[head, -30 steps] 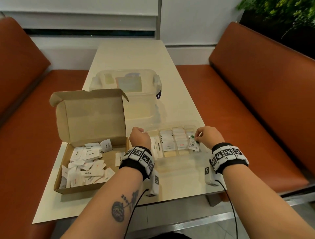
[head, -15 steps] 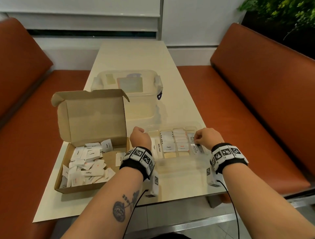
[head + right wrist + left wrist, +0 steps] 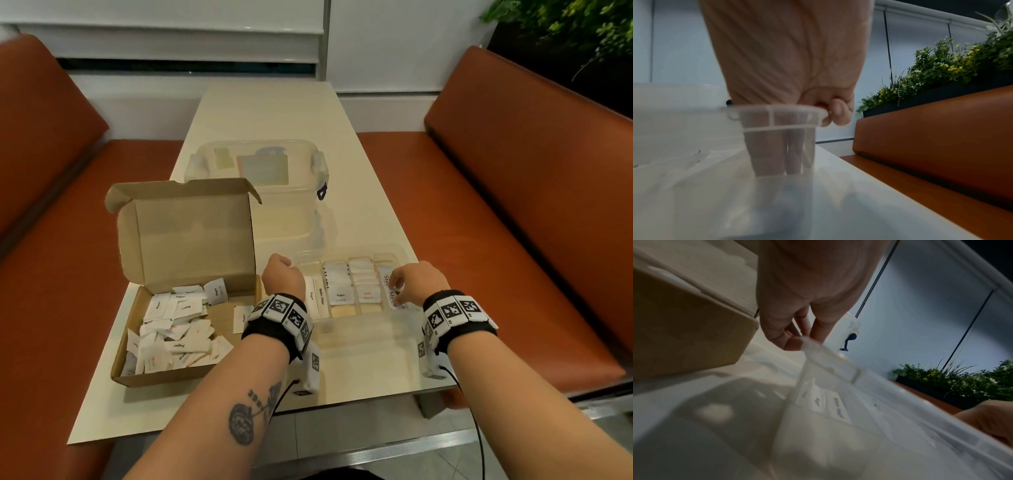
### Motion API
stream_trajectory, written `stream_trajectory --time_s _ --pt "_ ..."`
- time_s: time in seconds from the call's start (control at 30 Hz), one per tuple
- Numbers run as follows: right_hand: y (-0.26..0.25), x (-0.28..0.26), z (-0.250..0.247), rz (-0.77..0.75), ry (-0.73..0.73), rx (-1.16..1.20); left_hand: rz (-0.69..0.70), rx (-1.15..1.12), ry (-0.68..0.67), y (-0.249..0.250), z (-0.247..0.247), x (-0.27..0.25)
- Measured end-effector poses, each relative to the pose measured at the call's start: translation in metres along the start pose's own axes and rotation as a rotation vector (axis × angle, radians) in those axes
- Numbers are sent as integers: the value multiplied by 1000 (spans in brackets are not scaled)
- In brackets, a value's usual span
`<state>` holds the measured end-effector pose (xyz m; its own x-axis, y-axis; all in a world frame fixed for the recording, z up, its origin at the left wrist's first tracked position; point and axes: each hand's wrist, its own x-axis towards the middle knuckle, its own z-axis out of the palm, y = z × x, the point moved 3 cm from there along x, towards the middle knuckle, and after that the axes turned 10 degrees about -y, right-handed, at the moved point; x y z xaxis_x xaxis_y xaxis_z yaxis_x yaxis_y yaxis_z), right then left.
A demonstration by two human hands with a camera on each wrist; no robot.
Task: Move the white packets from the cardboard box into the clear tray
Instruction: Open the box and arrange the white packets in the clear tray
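packet now laid in clear tray (image 3: 404, 255), right hand (image 3: 416, 286) fingers inside

You sit in a cafe booth: 2 orange benches (image 3: 534, 178) flank a cream table (image 3: 274, 113), plants (image 3: 561, 24) upper right.

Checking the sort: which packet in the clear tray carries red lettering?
The Salt packet, front of the third compartment from the left in the clear tray. The Pepper packet beside it and the others are printed dark.
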<state>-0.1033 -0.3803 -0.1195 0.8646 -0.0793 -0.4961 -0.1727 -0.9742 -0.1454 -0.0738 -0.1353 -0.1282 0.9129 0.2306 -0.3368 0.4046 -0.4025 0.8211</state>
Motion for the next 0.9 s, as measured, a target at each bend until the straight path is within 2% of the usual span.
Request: stream_trajectory --time_s 0.63,0.73,0.9 --pt "-2 -3 -3 7 -16 60 -15 -27 -40 3 -5 -2" --pt "-11 -5 -15 6 57 91 -30 -80 -52 0 -8 -3" --pt "-63 -21 -46 -172 243 189 -7 -189 -47 2 -18 -8"
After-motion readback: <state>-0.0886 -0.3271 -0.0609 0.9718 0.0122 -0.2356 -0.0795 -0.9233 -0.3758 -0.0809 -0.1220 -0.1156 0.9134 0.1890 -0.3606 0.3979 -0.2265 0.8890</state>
